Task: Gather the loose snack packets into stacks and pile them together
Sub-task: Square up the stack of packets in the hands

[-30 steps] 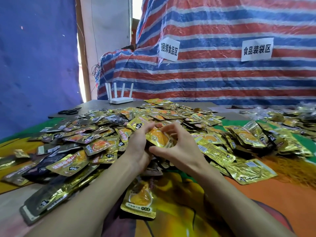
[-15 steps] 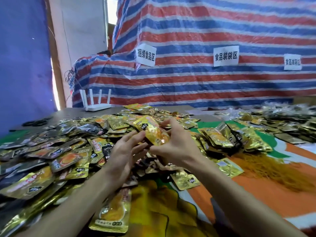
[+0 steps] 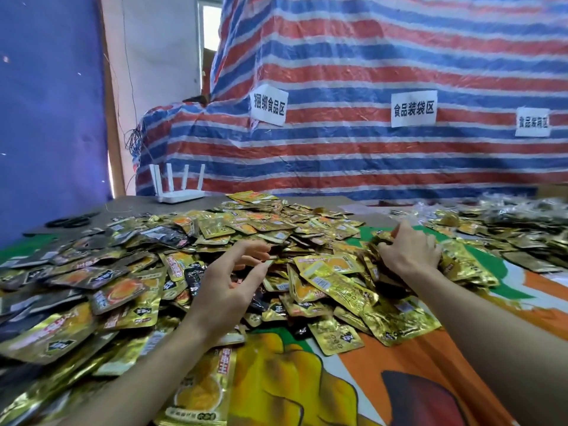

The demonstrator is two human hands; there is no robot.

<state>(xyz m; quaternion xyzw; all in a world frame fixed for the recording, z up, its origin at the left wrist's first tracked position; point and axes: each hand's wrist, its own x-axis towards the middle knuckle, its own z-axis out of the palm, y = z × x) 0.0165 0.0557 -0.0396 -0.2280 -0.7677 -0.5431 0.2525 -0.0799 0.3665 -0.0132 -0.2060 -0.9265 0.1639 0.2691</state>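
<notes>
Far out to the left of the left grip [image 3: 233, 281]: black scissors [image 3: 68, 222] and a white four-antenna router [image 3: 179, 187] on the bare grey desk [image 3: 129, 206]. Around and beneath that grip: a wide heap of loose gold snack packets [image 3: 129, 272]. Left grip itself hovering just above the heap, fingers loosely apart, clasping nothing. Nearer than its wrist: a single packet [image 3: 199, 392] flat on the printed cloth [image 3: 399, 379]. Between the two grips: more overlapping packets. Right grip [image 3: 410, 252] palm down, fingers curled round a small stack of packets [image 3: 376, 238], set against a pile of gathered stacks [image 3: 467, 265] just to its right. Behind everything: a striped tarp [image 3: 353, 66] with paper labels [image 3: 413, 108].
</notes>
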